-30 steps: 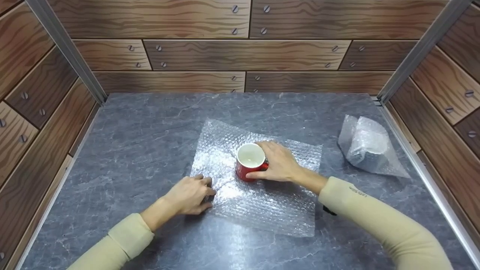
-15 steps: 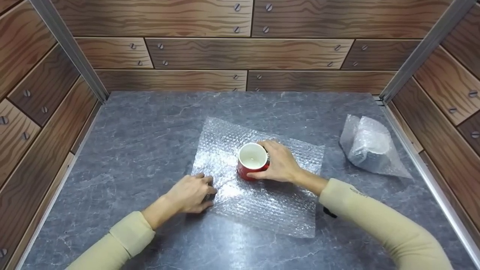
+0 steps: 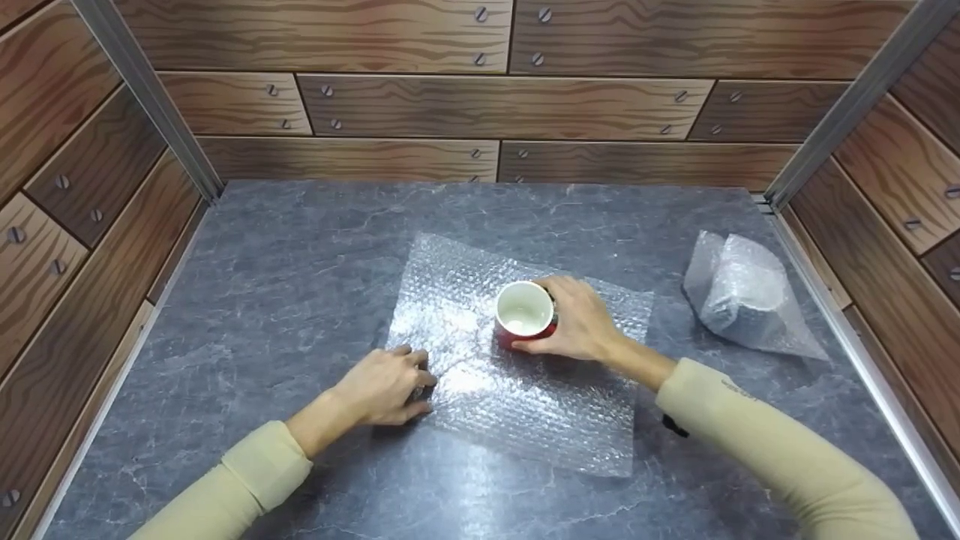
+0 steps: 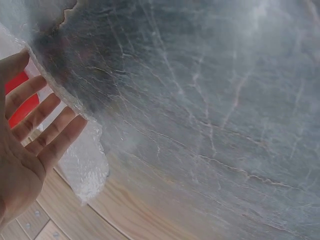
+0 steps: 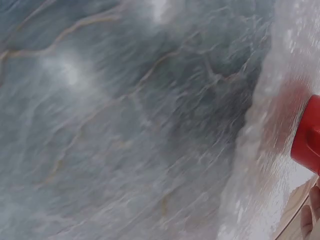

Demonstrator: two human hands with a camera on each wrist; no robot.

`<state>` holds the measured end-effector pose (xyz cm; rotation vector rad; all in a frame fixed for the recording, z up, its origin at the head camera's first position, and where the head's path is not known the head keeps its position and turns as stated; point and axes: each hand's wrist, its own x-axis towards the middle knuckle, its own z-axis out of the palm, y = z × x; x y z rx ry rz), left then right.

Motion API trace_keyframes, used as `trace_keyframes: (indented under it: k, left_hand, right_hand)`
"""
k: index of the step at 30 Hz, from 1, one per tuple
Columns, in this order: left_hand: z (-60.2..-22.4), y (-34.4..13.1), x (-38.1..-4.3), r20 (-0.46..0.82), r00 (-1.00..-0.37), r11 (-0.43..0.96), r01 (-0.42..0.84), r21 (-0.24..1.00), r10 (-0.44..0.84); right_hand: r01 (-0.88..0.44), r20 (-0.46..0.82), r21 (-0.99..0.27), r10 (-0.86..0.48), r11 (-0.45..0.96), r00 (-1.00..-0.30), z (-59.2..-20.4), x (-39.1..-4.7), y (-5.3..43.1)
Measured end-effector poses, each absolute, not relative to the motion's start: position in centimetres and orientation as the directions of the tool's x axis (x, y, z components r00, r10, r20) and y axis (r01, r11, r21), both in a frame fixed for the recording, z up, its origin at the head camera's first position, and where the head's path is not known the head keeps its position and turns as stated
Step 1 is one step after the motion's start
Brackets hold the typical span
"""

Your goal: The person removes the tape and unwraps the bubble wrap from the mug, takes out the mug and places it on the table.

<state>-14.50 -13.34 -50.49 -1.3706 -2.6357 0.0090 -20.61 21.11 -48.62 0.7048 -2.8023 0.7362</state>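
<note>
A red mug with a white inside stands over a flat sheet of bubble wrap. My right hand grips the mug from its right side, thumb in front and fingers behind, covering most of the handle. In the right wrist view the red mug shows at the right edge, with a few fingers below it. My left hand lies at the sheet's left edge, fingertips right at it. The left wrist view shows that hand's fingers spread and fairly straight before the bubble wrap.
A bundle in bubble wrap lies at the right of the grey marbled table. Wood-patterned walls with metal corner posts enclose the table at the back and both sides.
My right hand has shifted the mug a little to the right and away over the bubble wrap. The left hand has stayed at the sheet's edge. The head view has turned slightly.
</note>
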Motion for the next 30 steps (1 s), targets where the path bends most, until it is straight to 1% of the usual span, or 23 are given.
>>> trace_keyframes:
  k: [6, 13, 20, 30]
  left_hand:
    - [-50.5, -13.4, -14.3, 0.144, -0.577, 0.590, 0.805, -0.069, 0.804]
    - [-50.6, -13.6, -14.4, 0.141, -0.579, 0.590, 0.806, -0.054, 0.803]
    - [-50.6, -14.0, -14.4, 0.133, -0.586, 0.596, 0.802, -0.047, 0.799]
    - [-50.7, -14.7, -14.4, 0.165, -0.577, 0.593, 0.802, -0.074, 0.800]
  right_hand:
    - [-0.459, 0.281, -0.414, -0.369, 0.786, -0.886, -48.3, -20.8, 22.3]
    - [-0.437, 0.330, -0.375, -0.323, 0.818, -0.887, -47.6, -21.2, 23.6]
    - [-0.392, 0.354, -0.383, -0.259, 0.837, -0.899, -47.1, -21.9, 24.8]
    - [-0.311, 0.358, -0.400, -0.166, 0.862, -0.919, -46.8, -23.3, 26.8]
